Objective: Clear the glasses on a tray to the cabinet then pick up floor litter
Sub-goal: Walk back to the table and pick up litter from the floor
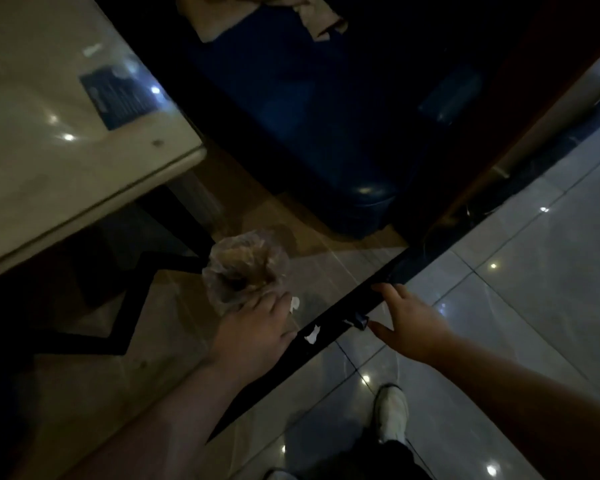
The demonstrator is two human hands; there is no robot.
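Left hand [253, 336] grasps a crumpled clear plastic bag [245, 266]. Right hand [407, 327], fingers spread and empty, is nearer the small dark scrap [360, 321] on the black floor strip [326, 327], just left of its thumb.

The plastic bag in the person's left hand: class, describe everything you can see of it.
The plastic bag is thin, clear and crumpled, with brownish contents showing through that are too dim to identify. It bulges above the left hand, whose fingers close around its lower end. It is held above the floor, just off the table's corner, and touches nothing but the hand. A small white scrap shows beside the fingers; whether it is part of the bag is unclear.
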